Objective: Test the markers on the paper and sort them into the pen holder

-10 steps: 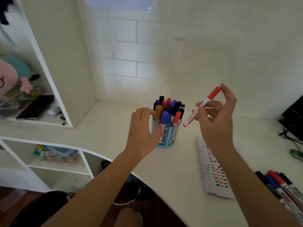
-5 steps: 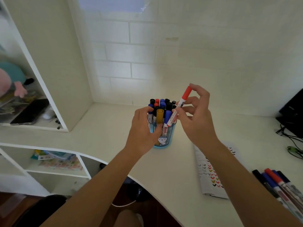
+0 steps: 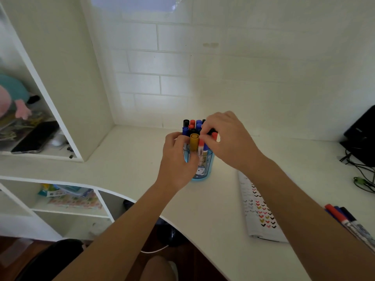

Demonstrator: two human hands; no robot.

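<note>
Nearer than the holder (image 3: 203,172) and well to its right, loose markers (image 3: 343,220) lie side by side on the surface (image 3: 132,159), partly hidden by the right forearm. Paper (image 3: 258,211) lies flat to the right of the holder and nearer than it, carrying rows of small coloured marks. The holder stands upright, filled with upright stored markers (image 3: 186,122) capped black, blue and red, plus one yellow marker (image 3: 194,140). The left hand (image 3: 176,159) grips the holder's left side, fingers curled round its wall. The right hand (image 3: 229,138) sits over the holder's right rim, fingers curled down among the caps and pinching a red marker (image 3: 214,136). Only its cap shows, between thumb and fingers, level with the other caps in the holder. Left of the holder, a shelf (image 3: 58,152) carries a phone (image 3: 34,138) and a plush toy (image 3: 12,98). Far right of the holder lie cables (image 3: 363,173). Behind the holder stands a tiled wall (image 3: 158,63).
</note>
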